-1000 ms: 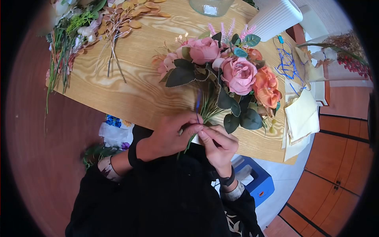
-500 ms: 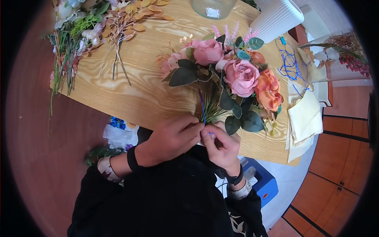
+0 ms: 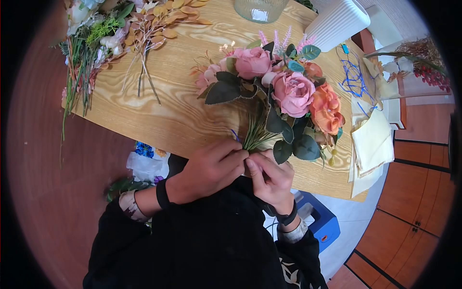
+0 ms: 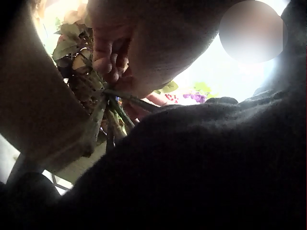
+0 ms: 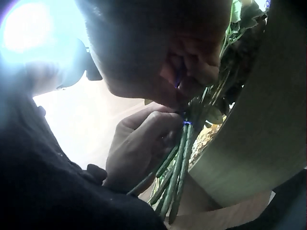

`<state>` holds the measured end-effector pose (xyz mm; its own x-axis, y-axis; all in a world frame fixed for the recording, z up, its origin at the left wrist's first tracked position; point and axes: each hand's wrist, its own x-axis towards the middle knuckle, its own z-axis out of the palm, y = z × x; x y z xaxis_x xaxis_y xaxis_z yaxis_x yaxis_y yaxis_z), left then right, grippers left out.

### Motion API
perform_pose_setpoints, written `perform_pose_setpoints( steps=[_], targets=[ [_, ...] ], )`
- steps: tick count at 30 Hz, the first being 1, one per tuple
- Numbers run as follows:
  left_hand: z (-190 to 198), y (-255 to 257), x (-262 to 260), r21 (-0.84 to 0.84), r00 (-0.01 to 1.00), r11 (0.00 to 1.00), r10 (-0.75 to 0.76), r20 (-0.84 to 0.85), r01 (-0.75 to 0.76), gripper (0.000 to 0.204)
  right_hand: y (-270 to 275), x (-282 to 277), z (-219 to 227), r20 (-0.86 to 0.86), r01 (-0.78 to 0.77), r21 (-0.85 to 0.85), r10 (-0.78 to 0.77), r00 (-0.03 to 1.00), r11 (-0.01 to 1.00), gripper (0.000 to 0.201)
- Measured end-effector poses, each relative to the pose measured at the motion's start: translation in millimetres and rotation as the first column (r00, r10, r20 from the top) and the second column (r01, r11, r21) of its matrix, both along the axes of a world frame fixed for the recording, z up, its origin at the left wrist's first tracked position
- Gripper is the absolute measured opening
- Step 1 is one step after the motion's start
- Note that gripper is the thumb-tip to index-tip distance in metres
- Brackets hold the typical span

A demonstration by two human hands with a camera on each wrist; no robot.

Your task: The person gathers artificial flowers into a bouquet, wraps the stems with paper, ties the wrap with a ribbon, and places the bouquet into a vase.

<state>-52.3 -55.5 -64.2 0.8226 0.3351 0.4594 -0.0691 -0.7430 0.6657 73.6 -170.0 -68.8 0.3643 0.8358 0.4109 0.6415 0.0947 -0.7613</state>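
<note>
A: Where's the bouquet (image 3: 293,94) from the hands?

B: Just beyond them. Its pink and orange flower heads lie past the right hand (image 3: 273,180), on the side away from the person, and its green stems (image 3: 256,135) run back to the fingertips.

A: And the stem ends?

B: Below both hands, fanning out towards the person's dark clothing, as the wrist views show.

A: What is the right hand doing?

B: Its thumb and curled fingers pinch the thin blue tie (image 5: 187,123), which circles the stems just beside the fingertips.

A: And the left hand (image 3: 204,166)?

B: Its fingers are curled too, pinching the tie close against the right fingertips. A short blue end pokes out past its knuckles.

A: What else is about?

B: Beyond the left hand, an orange-leaved sprig (image 3: 156,36) on the table (image 3: 192,130). Well to the right of the right hand, paper sheets (image 3: 373,139), with a blue cord tangle (image 3: 355,79) farther out.
</note>
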Motion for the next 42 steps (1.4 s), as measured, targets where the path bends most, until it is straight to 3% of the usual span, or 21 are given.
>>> perform_pose_setpoints(
  steps=[2, 6, 9, 11, 12, 14, 15, 18, 24, 26, 27, 29, 33, 35, 38, 42],
  targets=[
    [0.4, -4.5, 2.8, -0.088, 0.996, 0.993, 0.077, -0.036, -0.080, 0.017, 0.7, -3.3, -0.4, 0.050, 0.050, 0.021, -0.051, 0.997, 0.999, 0.004],
    [-0.6, -2.2, 3.3, -0.224, 0.993, 0.971, 0.060, -0.098, -0.081, 0.015, 0.6, -3.7, -3.9, 0.068, 0.064, 0.063, -0.068, 0.995, 0.996, 0.004],
    [-4.4, -0.1, 1.3, -0.300, 0.995, 0.953, 0.015, -0.094, -0.042, 0.018, -0.3, -5.7, 1.4, 0.002, 0.080, 0.021, -0.080, 0.997, 0.997, 0.006],
    [-6.8, 0.3, 0.1, -0.298, 1.000, 0.954, 0.009, -0.011, -0.012, 0.019, -1.0, -6.9, 3.3, -0.178, 0.064, -0.079, -0.078, 0.981, 0.995, 0.004],
    [-8.3, 0.8, -0.5, -0.298, 1.000, 0.954, 0.010, -0.010, -0.012, 0.019, -1.7, -6.7, 1.5, -0.177, 0.064, -0.079, -0.077, 0.981, 0.995, 0.004],
    [-12.5, 2.3, -1.0, -0.124, 0.999, 0.992, 0.018, 0.047, -0.012, 0.019, -3.7, -5.6, -5.5, -0.289, 0.055, -0.052, -0.067, 0.955, 0.997, 0.003],
    [-16.6, 4.2, -1.0, -0.127, 0.999, 0.992, 0.016, 0.047, -0.010, 0.019, -4.7, -5.9, -7.3, -0.290, 0.057, -0.055, -0.070, 0.955, 0.997, 0.003],
    [-28.3, 7.6, 0.8, 0.022, 0.976, 0.995, -0.099, 0.196, 0.097, 0.026, -5.2, -7.2, -9.1, -0.325, 0.086, -0.039, -0.094, 0.941, 0.995, 0.003],
    [-15.7, 2.3, 4.0, -0.288, 0.984, 0.953, -0.041, 0.171, 0.090, 0.023, -9.8, -8.6, -11.1, -0.351, 0.128, -0.066, -0.143, 0.926, 0.990, 0.004],
    [-12.1, -1.9, 1.7, -0.689, 0.997, 0.724, -0.021, -0.081, -0.040, 0.021, -11.2, -10.0, -12.2, -0.417, 0.122, -0.069, -0.140, 0.898, 0.990, 0.008],
    [-14.0, -1.5, 2.3, -0.689, 0.997, 0.723, -0.022, -0.081, -0.040, 0.021, -11.8, -10.0, -13.4, -0.417, 0.122, -0.070, -0.140, 0.898, 0.990, 0.008],
    [-19.1, 0.9, 4.1, -0.484, 0.993, 0.869, -0.074, 0.087, 0.107, 0.023, -12.8, -9.6, -15.8, -0.411, 0.129, -0.067, -0.146, 0.900, 0.989, 0.007],
    [-19.4, 5.2, 4.9, -0.395, 0.984, 0.905, -0.112, 0.141, 0.160, 0.026, -14.5, -7.4, -16.9, -0.403, 0.105, -0.065, -0.123, 0.907, 0.992, 0.007],
    [-21.9, 7.6, 3.0, -0.346, 0.974, 0.913, -0.175, 0.146, 0.216, 0.021, -14.9, -8.9, -17.0, -0.519, 0.096, -0.090, -0.129, 0.845, 0.991, 0.007],
    [-19.7, 10.0, 3.1, -0.244, 0.969, 0.944, -0.189, 0.156, 0.224, 0.026, -14.4, -9.2, -15.4, -0.592, 0.111, -0.146, -0.177, 0.787, 0.983, 0.003],
    [-20.7, 9.0, 2.3, -0.157, 0.969, 0.965, -0.184, 0.165, 0.210, 0.031, -15.8, -11.2, -14.5, -0.584, 0.109, -0.144, -0.173, 0.793, 0.984, 0.004]
  ],
)
